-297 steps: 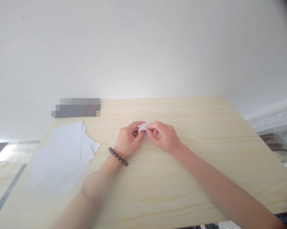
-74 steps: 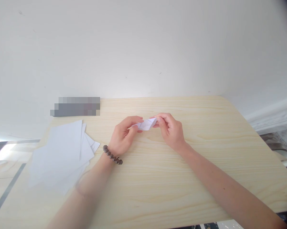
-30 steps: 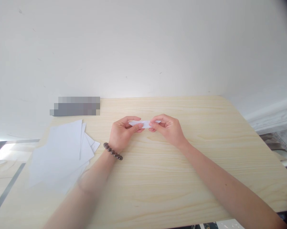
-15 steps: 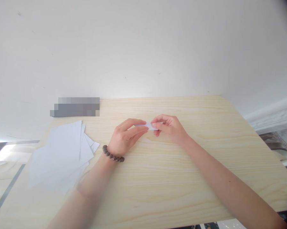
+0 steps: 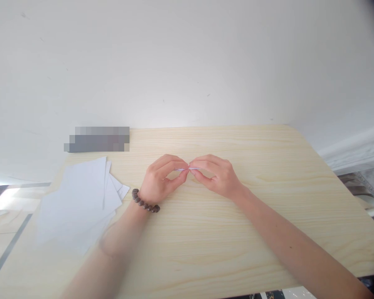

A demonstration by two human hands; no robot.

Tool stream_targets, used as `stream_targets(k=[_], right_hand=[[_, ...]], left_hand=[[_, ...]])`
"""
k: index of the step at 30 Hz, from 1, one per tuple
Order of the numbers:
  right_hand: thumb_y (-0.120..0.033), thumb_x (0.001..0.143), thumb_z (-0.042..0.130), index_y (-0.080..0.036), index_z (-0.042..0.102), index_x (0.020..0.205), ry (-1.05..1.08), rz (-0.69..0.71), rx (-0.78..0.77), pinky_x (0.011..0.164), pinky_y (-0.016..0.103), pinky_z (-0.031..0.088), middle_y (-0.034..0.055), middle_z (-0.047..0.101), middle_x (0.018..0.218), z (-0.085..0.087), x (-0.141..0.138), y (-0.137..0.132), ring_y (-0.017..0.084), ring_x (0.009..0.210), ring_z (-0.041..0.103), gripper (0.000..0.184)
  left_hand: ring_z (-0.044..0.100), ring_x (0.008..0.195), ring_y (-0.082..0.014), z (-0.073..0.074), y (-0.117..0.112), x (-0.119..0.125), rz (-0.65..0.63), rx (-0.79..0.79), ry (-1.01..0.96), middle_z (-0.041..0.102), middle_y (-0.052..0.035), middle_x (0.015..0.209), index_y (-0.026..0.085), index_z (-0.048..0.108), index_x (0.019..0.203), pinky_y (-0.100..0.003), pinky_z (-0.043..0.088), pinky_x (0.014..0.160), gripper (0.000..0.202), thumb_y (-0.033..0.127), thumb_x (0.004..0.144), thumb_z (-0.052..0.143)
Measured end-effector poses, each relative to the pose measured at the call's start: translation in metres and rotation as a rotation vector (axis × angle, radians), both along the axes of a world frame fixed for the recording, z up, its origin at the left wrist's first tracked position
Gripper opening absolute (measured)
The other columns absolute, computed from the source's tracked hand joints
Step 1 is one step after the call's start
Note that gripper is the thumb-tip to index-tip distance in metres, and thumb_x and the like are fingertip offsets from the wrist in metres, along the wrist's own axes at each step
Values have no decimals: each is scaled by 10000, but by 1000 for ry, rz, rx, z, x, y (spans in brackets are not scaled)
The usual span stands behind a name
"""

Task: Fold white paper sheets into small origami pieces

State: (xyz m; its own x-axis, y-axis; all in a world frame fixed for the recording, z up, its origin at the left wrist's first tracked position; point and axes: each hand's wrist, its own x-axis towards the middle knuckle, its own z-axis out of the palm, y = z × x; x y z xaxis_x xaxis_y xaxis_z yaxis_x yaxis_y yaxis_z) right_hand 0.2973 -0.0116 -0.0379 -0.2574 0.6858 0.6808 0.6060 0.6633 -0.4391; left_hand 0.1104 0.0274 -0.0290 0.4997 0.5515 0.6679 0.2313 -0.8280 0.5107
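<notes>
Just above the middle of the table, my left hand (image 5: 162,176) and my right hand (image 5: 218,173) meet fingertip to fingertip. Between them they pinch a small folded strip of paper (image 5: 194,168), seen nearly edge-on as a thin white line. Thumbs press from below and forefingers from above. Most of the paper is hidden behind the fingers. A dark beaded bracelet (image 5: 145,205) circles my left wrist.
Loose white sheets of paper (image 5: 81,199) lie fanned out on the left of the pale wooden table (image 5: 205,245). Behind them, against the white wall (image 5: 187,62), is a dark blurred-out object (image 5: 98,141).
The paper strip has tilted from showing its flat face to nearly edge-on. My right hand has shifted its grip, and its fingertips now meet those of my left hand.
</notes>
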Motion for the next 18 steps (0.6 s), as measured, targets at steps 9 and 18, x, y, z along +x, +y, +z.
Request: stream_targets(k=[9,18], right_hand=[[-169,850,478,-203,609,882,-117,-22,-35,657,246,468,19,668,792,6,-5,-3,130,740,596,139],[-181,848,490,-219,608,865,13,-33,-52,672,263,480,21,659,787,4,-3,-2,134,722,596,125]], left_hand=[[597,742,-140,1,-3,1,72,-48,61,640,-32,791,168,615,789,-279,494,712,52,141,752,593],[606,798,-147,4,-3,2,90,-87,46,644,-37,828,170,602,829,-275,491,733,81,143,756,582]])
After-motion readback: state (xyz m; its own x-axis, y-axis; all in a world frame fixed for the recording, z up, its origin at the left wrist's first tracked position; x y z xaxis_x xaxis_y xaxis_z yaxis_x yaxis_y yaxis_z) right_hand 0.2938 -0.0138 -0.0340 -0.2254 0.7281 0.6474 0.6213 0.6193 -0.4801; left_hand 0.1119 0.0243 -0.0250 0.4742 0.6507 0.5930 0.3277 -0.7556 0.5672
